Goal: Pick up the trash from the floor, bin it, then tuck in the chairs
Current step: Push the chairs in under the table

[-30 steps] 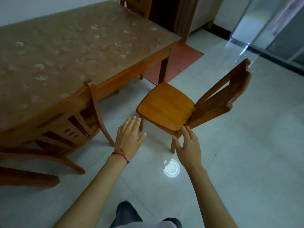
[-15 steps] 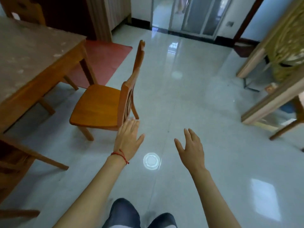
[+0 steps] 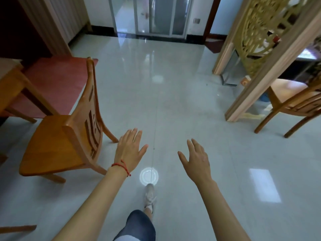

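- Chair (image 3: 57,145), the wooden one nearest the hands, is standing upright on the floor (image 3: 173,101) at about nine o'clock, pulled out from the table (image 3: 10,79); its seat is facing the table and its slatted back is turned toward the person.
- Left hand (image 3: 129,152) is hovering just beside the chair's back at about ten o'clock from the person's knee, fingers straight and slightly spread, palm down, gripping nothing; whether a fingertip is touching the wood cannot be told.
- Red string bracelet (image 3: 121,166) is circling the left wrist.
- Right hand (image 3: 196,160) is hanging over bare tile at about one o'clock, fingers relaxed and apart, empty as well.
- Second chair (image 3: 293,100) of the same wood is standing at three o'clock, well apart from both hands, partly cut off by the picture's edge.
- Table is showing only a corner and one leg at the nine o'clock edge, with a red mat (image 3: 55,80) lying on the floor beyond it at about ten o'clock.
- Carved golden screen (image 3: 264,39) in a pale wooden frame is rising at two o'clock, just behind the second chair.
- Glass sliding door (image 3: 151,16) is closing off the far end of the room at twelve o'clock.
- Shoe (image 3: 149,195) and a bent knee in dark cloth are showing at six o'clock, the shoe resting beside a round light reflection (image 3: 149,176) on the glossy tile.
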Action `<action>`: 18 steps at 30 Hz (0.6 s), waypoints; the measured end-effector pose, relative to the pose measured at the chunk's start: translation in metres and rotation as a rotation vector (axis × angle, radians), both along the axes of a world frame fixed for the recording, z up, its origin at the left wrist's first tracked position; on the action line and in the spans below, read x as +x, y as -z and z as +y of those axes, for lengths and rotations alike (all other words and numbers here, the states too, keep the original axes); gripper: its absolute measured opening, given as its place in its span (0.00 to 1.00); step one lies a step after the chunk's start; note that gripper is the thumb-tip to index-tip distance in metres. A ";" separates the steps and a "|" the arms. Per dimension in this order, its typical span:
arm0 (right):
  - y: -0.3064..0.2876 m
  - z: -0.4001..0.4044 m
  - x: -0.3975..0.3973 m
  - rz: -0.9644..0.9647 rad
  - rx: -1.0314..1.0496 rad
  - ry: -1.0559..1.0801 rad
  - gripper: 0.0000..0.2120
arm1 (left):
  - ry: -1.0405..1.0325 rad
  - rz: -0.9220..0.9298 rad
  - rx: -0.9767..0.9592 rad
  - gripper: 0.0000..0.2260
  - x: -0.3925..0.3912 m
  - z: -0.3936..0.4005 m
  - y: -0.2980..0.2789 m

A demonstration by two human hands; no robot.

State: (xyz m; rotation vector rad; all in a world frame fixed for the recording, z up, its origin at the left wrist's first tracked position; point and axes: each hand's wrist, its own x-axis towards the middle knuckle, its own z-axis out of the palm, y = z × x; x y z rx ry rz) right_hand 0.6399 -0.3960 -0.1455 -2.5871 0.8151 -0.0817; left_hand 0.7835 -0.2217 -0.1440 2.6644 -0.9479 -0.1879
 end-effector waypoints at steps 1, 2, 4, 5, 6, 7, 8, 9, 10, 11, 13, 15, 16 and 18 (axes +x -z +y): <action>0.002 -0.010 0.014 0.005 -0.004 -0.003 0.27 | 0.007 -0.007 0.020 0.25 0.014 -0.009 0.002; 0.004 -0.021 0.029 0.016 -0.005 -0.006 0.28 | 0.013 -0.012 0.037 0.25 0.029 -0.017 0.005; 0.006 -0.040 0.059 0.044 0.002 -0.003 0.28 | 0.019 0.002 0.054 0.26 0.061 -0.034 0.009; 0.006 -0.049 0.074 0.050 0.010 -0.001 0.28 | 0.012 0.006 0.048 0.25 0.075 -0.042 0.012; 0.006 -0.057 0.089 0.053 0.019 0.001 0.28 | 0.002 0.007 0.040 0.24 0.088 -0.050 0.013; 0.005 -0.065 0.103 0.056 0.024 0.002 0.28 | -0.003 -0.002 0.031 0.24 0.102 -0.057 0.013; 0.004 -0.074 0.118 0.060 0.024 0.001 0.28 | -0.006 -0.016 0.023 0.23 0.115 -0.065 0.014; 0.003 -0.082 0.132 0.060 0.021 -0.002 0.28 | -0.010 -0.024 0.019 0.23 0.128 -0.073 0.014; 0.002 -0.090 0.145 0.058 0.019 -0.003 0.28 | -0.018 -0.016 0.020 0.23 0.140 -0.080 0.013; 0.001 -0.098 0.156 0.058 0.019 -0.006 0.28 | -0.027 -0.013 0.017 0.24 0.151 -0.087 0.013; -0.001 -0.112 0.176 0.056 0.023 -0.013 0.28 | -0.036 -0.005 0.009 0.24 0.170 -0.100 0.013; -0.002 -0.127 0.196 0.054 0.024 -0.026 0.28 | -0.043 -0.001 0.001 0.25 0.187 -0.115 0.014; -0.002 -0.136 0.206 0.053 0.027 -0.031 0.28 | -0.050 0.006 0.003 0.25 0.194 -0.122 0.014; 0.000 -0.154 0.226 0.055 0.033 -0.045 0.27 | -0.070 0.029 0.009 0.25 0.209 -0.137 0.017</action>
